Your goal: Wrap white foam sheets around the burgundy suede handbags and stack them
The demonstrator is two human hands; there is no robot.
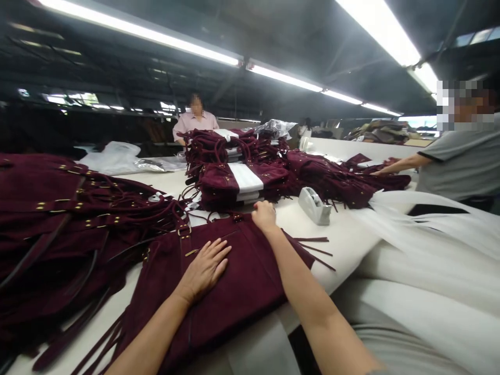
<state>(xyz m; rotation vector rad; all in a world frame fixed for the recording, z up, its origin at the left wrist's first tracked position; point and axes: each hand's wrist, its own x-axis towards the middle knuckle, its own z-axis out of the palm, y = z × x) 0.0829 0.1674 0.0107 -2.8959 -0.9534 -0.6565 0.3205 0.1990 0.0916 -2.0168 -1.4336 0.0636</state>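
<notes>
A burgundy suede bag (219, 291) is laid flat on the white counter (351, 234), directly in front of the wearer of the camera. The left hand (205, 271) is pressed palm-down on the bag's front panel, fingers spread and flat, nothing being gripped. The right hand (264, 216) is set at the bag's far top edge, by the brass strap fittings; its fingers are curled over that edge, but whether anything is pinched there cannot be told.

As a judgement, this 1 bag is in mid-handling: it is being smoothed flat, and no paper band is seen around it. Beyond the bag, toward the far side of the counter, a stack of bags wrapped in white bands (238, 182) appears finished. To the left of the bag, a large loose heap of bags (66, 219) without bands seems left to do, so much work is judged to remain. A tape dispenser (314, 205) sits just right of the bag's far corner, untouched. White sheeting (422, 250) is draped to the bag's right. 2 other people are seen beyond the bag, across the counter.
</notes>
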